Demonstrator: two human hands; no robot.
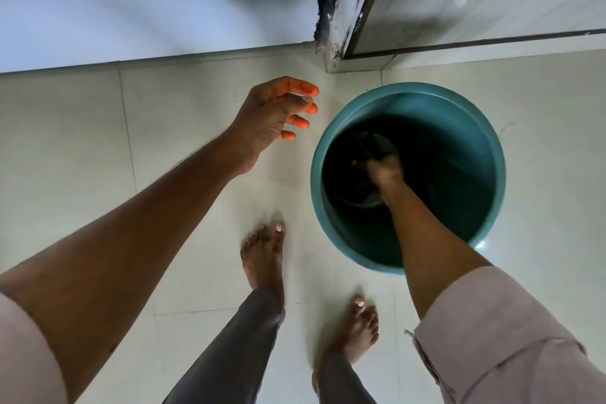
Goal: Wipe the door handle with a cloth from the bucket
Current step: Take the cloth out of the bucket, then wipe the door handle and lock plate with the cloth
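A teal plastic bucket [465,154] stands on the tiled floor to my right. My right hand [382,170] reaches deep inside it, fingers closed around a dark cloth [367,147] at the bottom. The cloth is hard to make out in the shadow. My left hand [277,115] hovers over the floor to the left of the bucket, fingers spread and curled, holding nothing. No door handle is in view.
The lower edge of a door or frame with peeling dark paint [331,10] rises just beyond the bucket, next to a pale wall [131,10]. My two bare feet [265,259] stand on the cream tiles in front of the bucket.
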